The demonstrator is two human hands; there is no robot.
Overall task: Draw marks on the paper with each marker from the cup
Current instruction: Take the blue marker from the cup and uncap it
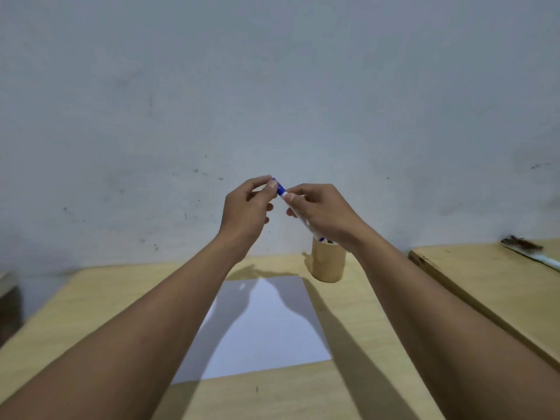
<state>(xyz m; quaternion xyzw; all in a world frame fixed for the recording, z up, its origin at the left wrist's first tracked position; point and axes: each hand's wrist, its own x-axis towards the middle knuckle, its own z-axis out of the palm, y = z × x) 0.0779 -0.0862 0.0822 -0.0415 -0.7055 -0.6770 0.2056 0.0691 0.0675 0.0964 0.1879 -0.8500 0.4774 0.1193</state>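
Note:
Both hands are raised above the table, holding one blue-capped white marker (281,189) between them. My right hand (321,212) grips its white barrel. My left hand (247,209) pinches the blue cap with thumb and forefinger. Whether the cap is on or coming off I cannot tell. Below the hands lies a white sheet of paper (266,325) with no marks visible on it. A tan cylindrical cup (328,265) stands just beyond the paper's far right corner, with marker tops showing at its rim, partly hidden by my right wrist.
The wooden table (91,304) runs to a grey-white wall. A second wooden table (485,277) stands to the right across a narrow gap, with a brush-like object (527,248) lying on its far edge. A dark object (9,301) sits at the far left.

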